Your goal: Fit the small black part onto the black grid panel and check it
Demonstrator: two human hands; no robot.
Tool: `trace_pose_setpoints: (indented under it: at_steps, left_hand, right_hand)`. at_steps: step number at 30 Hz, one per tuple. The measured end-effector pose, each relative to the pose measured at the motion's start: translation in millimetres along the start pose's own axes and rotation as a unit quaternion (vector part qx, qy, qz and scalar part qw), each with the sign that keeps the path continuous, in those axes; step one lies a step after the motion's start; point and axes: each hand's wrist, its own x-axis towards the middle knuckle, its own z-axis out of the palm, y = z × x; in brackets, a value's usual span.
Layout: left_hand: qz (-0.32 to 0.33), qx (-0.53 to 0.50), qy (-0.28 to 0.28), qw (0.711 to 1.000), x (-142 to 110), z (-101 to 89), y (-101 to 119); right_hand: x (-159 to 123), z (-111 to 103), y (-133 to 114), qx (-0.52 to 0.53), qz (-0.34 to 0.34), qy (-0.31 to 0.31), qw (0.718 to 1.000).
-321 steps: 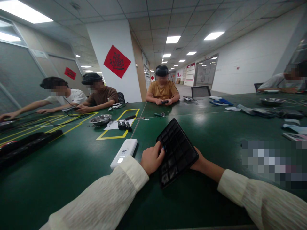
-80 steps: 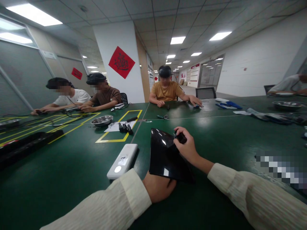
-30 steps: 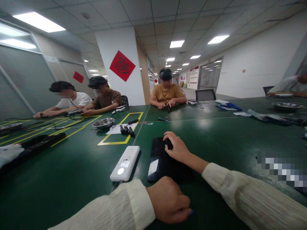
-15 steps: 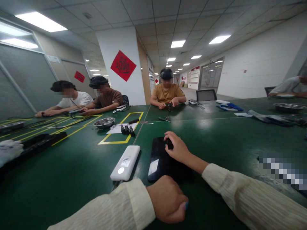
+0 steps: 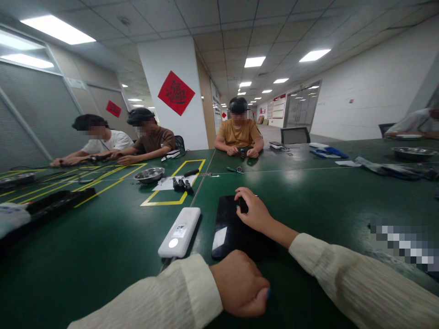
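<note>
Several fingers of the right hand are bent snugly around a small black object, holding it over the far end of a thin, glossy black tablet-like panel; whether the two touch, I cannot tell. The left hand is curled into a loose fist just before the panel's near edge, and I can't see whether anything is tucked inside. The panel lies flat on the dark green counter. Just left of it rests a white oblong plastic device with rounded corners, a dark cable at its near end. Farther out, three short black pieces sit by a white paper sheet at a yellow tape rectangle, near a shiny metal bowl. Beyond the panel lies a green-handled tool, and across the counter sits a person in a mustard shirt, a dark object between their hands.
</note>
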Motion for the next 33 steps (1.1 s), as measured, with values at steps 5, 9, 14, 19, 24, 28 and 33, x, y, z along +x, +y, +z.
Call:
trace_pose_setpoints:
  at_steps: [5,9,14,19,24,28,33]
  left_hand:
    - [0.004,-0.011,-0.001,1.000,0.6,-2.4,-0.6]
    - [0.004,-0.015,0.000,1.000,0.6,-4.5,0.0]
    - [-0.001,-0.012,-0.004,1.000,0.7,-4.1,0.5]
    - [0.004,-0.014,0.001,1.000,1.8,-6.1,0.3]
    - [0.006,-0.015,0.005,1.000,1.1,-6.0,0.3]
    - [0.000,-0.009,0.008,1.000,0.9,-3.2,1.1]
    - [-0.001,-0.006,0.013,1.000,1.4,-3.2,1.3]
  right_hand:
    - [0.1,0.2,0.7,0.000,0.002,-0.001,1.000]
    - [0.6,-0.3,-0.5,-0.002,0.002,-0.002,1.000]
    - [0.7,-0.9,-2.2,-0.002,0.001,-0.002,1.000]
    - [0.8,-1.1,-2.3,-0.006,0.001,0.000,1.000]
    - [0.5,0.2,0.6,-0.006,-0.001,-0.003,1.000]
    - [0.2,1.2,1.8,-0.004,-0.003,-0.001,1.000]
    - [0.1,0.5,0.1,-0.004,-0.001,-0.002,1.000]
